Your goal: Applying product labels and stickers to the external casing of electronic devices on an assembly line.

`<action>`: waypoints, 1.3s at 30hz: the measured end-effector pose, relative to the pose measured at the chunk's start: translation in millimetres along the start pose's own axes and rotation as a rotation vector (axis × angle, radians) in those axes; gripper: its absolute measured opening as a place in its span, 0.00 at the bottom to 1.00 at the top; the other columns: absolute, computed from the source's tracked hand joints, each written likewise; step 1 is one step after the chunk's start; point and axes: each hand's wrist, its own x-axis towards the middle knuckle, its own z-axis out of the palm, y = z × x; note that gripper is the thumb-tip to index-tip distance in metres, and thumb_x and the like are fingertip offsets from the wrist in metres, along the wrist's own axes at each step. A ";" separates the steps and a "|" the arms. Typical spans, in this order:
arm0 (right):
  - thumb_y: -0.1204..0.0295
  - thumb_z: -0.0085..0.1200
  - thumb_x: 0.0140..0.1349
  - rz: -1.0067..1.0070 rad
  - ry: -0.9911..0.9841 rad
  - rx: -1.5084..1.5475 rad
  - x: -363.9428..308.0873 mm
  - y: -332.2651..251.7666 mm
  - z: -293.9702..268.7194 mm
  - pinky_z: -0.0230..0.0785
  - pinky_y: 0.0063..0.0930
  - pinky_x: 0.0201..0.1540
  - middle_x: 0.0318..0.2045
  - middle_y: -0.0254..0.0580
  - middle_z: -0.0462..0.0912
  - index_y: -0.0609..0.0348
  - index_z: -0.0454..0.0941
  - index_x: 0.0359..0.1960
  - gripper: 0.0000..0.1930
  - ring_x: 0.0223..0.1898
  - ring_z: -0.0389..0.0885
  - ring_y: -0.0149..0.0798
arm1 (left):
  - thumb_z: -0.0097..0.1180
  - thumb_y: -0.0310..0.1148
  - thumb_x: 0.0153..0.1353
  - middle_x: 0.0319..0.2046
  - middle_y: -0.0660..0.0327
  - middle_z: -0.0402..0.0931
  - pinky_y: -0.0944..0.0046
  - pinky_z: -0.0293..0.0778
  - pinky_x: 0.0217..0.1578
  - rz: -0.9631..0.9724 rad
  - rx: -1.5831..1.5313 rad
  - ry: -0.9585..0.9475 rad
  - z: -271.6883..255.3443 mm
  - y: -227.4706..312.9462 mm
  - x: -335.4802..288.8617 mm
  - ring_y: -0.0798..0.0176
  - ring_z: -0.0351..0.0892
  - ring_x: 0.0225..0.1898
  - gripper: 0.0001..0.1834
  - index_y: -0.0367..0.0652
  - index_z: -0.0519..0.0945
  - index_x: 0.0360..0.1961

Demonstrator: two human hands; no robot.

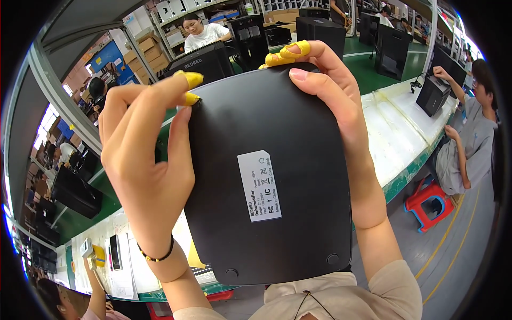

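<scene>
A black dehumidifier [298,224] fills the middle of the view, its flat face with rounded corners turned toward me. A white printed label [260,186] is stuck near its centre, and two small round feet [231,273] sit at its lower corners. My right hand [330,85] grips the upper right edge, thumb on the face and fingers behind it. At the upper left corner, my left hand [154,128] is pinched, thumb against a fingertip. A tiny dark bit shows at that fingertip; I cannot make out what it is. Yellow finger covers [294,49] are on fingers of both hands.
Below lies a white-topped worktable [397,117] with green edging. A phone [115,252] and papers rest at its left. A co-worker [469,128] at the right touches a black unit [433,95]. Near them stands a red stool [428,205]. Another person [200,34] works across the aisle.
</scene>
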 end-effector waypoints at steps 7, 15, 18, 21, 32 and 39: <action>0.75 0.49 0.63 -0.038 0.010 0.024 -0.6 -0.7 -2.2 0.68 0.18 0.47 0.42 0.39 0.78 0.62 0.73 0.48 0.12 0.42 0.76 0.26 | 0.57 0.18 0.54 0.43 0.51 0.79 0.59 0.66 0.56 -0.185 0.000 -0.088 -7.7 17.0 -21.6 0.54 0.76 0.50 0.21 0.37 0.75 0.51; 0.64 0.42 0.68 -0.410 0.326 -0.286 -52.7 47.3 -24.3 0.58 0.38 0.62 0.51 0.50 0.68 0.69 0.63 0.54 0.21 0.52 0.70 0.40 | 0.55 0.19 0.56 0.46 0.52 0.78 0.59 0.65 0.55 -0.263 -0.129 -0.052 4.4 -5.2 -32.6 0.55 0.75 0.49 0.22 0.35 0.72 0.53; 0.51 0.39 0.69 -0.426 0.125 -0.408 -85.2 49.2 -42.3 0.58 0.47 0.63 0.46 0.53 0.72 0.69 0.62 0.53 0.28 0.50 0.72 0.43 | 0.56 0.20 0.55 0.43 0.53 0.78 0.60 0.67 0.51 -0.228 -0.127 -0.052 10.7 -7.4 -27.1 0.53 0.75 0.46 0.21 0.35 0.73 0.52; 0.40 0.38 0.65 -0.375 0.081 -0.446 -103.5 46.7 -24.3 0.57 0.52 0.64 0.46 0.56 0.73 0.69 0.62 0.55 0.38 0.52 0.72 0.47 | 0.58 0.23 0.56 0.46 0.54 0.77 0.61 0.65 0.55 -0.276 -0.280 0.070 5.1 -14.0 -33.1 0.56 0.74 0.51 0.21 0.36 0.73 0.53; 0.46 0.75 0.33 -0.589 -0.207 -0.557 -69.4 41.8 -0.2 0.49 0.59 0.65 0.37 0.47 0.79 0.57 0.75 0.45 0.39 0.42 0.76 0.50 | 0.61 0.38 0.50 0.30 0.69 0.72 0.64 0.70 0.44 0.371 0.017 -0.068 -22.2 54.4 -138.6 0.60 0.75 0.36 0.18 0.46 0.75 0.42; 0.56 0.74 0.36 -0.530 -0.422 -0.671 -50.6 48.5 34.4 0.51 0.58 0.63 0.31 0.40 0.74 0.54 0.77 0.44 0.32 0.35 0.72 0.44 | 0.45 0.42 0.64 0.46 0.62 0.73 0.59 0.69 0.52 1.009 0.966 -0.488 73.0 63.2 -152.4 0.60 0.72 0.52 0.18 0.45 0.72 0.51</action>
